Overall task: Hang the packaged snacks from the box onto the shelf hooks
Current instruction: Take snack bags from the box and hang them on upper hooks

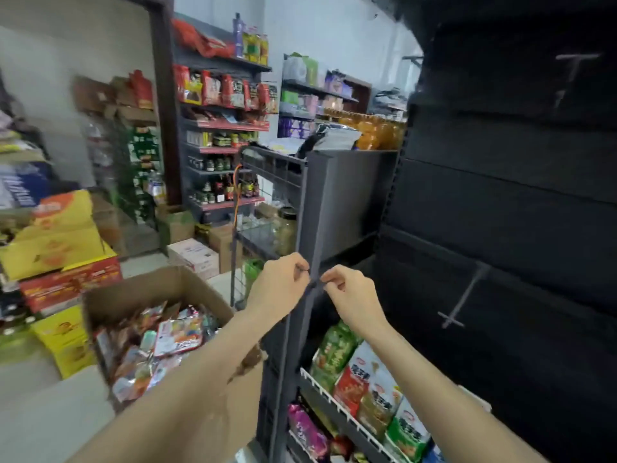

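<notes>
An open cardboard box [147,285] stands at lower left, full of several mixed snack packets [167,342]. In front of the dark shelf upright [314,208], my left hand [283,285] and my right hand [350,295] meet. Each pinches one end of a small thin dark piece [313,281]; it is too small to tell what it is. Neither hand holds a packet. Two grey hooks stick out of the shelf's dark back panel, one [465,295] right of my hands and one [572,73] high up. The lower hook is bare.
Below my hands, a white wire rail [329,392] fronts a shelf of green, red and white snack bags [364,379]. Yellow and red cartons [56,245] are stacked at left. Stocked shelves [223,128] and a wire cart [270,192] stand behind.
</notes>
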